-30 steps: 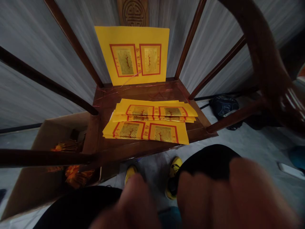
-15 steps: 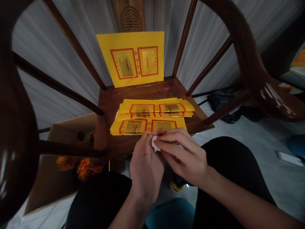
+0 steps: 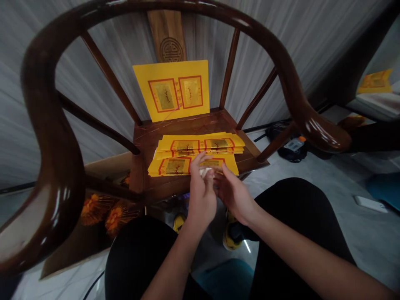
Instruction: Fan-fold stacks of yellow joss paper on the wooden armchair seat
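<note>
In front of the chair seat, my left hand pinches a crumpled white tissue between its thumb and fingers. Close by on the right, my right hand has its thumb and fingers apart. Some of its fingertips are hidden behind my left hand, so I cannot tell if they touch the tissue. Just beyond both hands lie two overlapping stacks of folded yellow paper with red frames and gold squares. One flat yellow sheet of the same print leans upright at the back of the seat.
A dark wooden chair with a curved armrest surrounds the papers. At lower left is a cardboard box with orange tasselled ornaments. On the floor to the right are a black bag and a white phone-like object.
My right fingers have let go of the tissue and spread, while my left thumb has closed over it. The view has shifted, showing more of the chair's top rail.
</note>
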The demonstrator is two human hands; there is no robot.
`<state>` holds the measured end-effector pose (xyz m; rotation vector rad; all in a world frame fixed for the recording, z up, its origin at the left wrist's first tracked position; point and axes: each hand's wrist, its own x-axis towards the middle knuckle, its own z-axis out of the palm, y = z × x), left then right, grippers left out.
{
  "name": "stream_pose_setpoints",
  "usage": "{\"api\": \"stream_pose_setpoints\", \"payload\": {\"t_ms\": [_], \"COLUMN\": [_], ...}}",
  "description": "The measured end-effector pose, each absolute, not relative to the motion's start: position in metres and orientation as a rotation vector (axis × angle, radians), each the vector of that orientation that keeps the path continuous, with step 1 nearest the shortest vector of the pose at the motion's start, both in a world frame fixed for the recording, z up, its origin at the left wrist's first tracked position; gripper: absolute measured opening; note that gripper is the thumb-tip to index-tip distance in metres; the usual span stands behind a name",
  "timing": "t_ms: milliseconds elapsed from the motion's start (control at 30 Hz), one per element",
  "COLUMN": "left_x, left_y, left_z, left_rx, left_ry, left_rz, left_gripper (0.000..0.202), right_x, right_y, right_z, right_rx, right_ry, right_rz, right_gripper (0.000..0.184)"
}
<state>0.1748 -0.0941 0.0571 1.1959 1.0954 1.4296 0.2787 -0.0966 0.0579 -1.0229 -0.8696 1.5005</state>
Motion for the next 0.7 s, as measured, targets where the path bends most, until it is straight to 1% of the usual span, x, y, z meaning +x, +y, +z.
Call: {"api": "stream_pose_setpoints", "payload": {"t_ms": [67,133,267,333,367,467,567,633,700], "left_x": [0.179,0.184,0.192,0.189,0.185,0.159,0.121,0.097,0.079], "left_y": [-0.099,-0.103,-0.104,-0.102,-0.102,-0.115,-0.157,-0.203,-0.258], "left_z": [0.053,0.046,0.032,0.029,0.029,0.033,0.032,0.025,0.018], "left_rx": [1.448,1.607,1.801,1.884,1.916,1.932,1.901,1.854,1.813], "left_ry": [1.112,1.123,1.245,1.419,1.512,1.631,1.560,1.573,1.634], "left_rz": [1.335,1.236,1.051,0.930,0.864,0.677,0.530,0.597,0.831], "left_gripper": [0.054,0.068,0.100,0.111,0.113,0.106,0.081,0.061,0.042], "right_x": [0.277,0.278,0.282,0.286,0.288,0.296,0.298,0.296,0.293], "right_y": [-0.095,-0.094,-0.087,-0.076,-0.069,-0.048,-0.042,-0.049,-0.061], "right_z": [0.064,0.067,0.053,0.040,0.034,0.022,0.016,0.013,0.010], "right_rx": [-0.940,-0.939,-1.106,-1.204,-1.260,-1.402,-1.475,-1.524,-1.560], "right_ry": [-0.713,-0.622,-0.667,-0.861,-0.982,-1.233,-1.323,-1.474,-1.640], "right_rz": [1.737,1.797,1.789,1.710,1.635,1.423,1.370,1.277,1.156], "right_gripper": [0.054,0.051,0.040,0.040,0.041,0.043,0.047,0.055,0.062]}}
